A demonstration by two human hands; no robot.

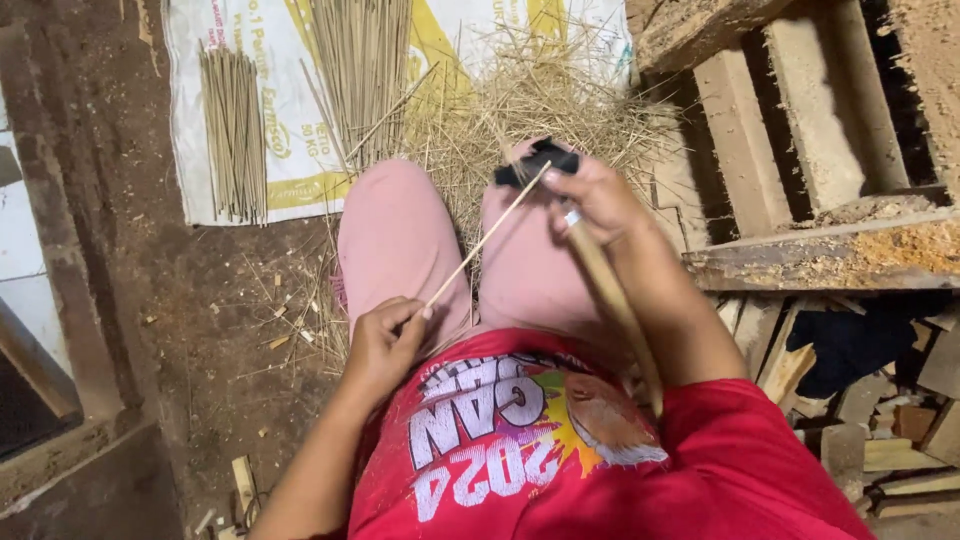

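Earth floor (200, 300): bare brown dirt, scattered with small chips.

White printed sack (290, 170): spread flat on the floor; on it lie one small bundle of thin sticks (232, 135) and, to its right, a larger bundle (362, 75).

Left hand (385, 345): fingers closed narrow, pinching the near end of a thin pale stick (485, 238).

Thin pale stick: straight, slender, light tan; runs slantwise up from the left hand, over the lap in pink trousers (400, 240), to the right hand.

Loose shavings (530, 100): a straw-coloured heap beyond the knees.

Right hand (590, 195): fingers wrapped round a long-handled knife (610, 290), its wooden handle running back along the forearm; a dark piece (540, 160) lies at the fingertips where the stick's far end meets them.

Wooden planks (820, 250): stacked at right, dusted with sawdust.
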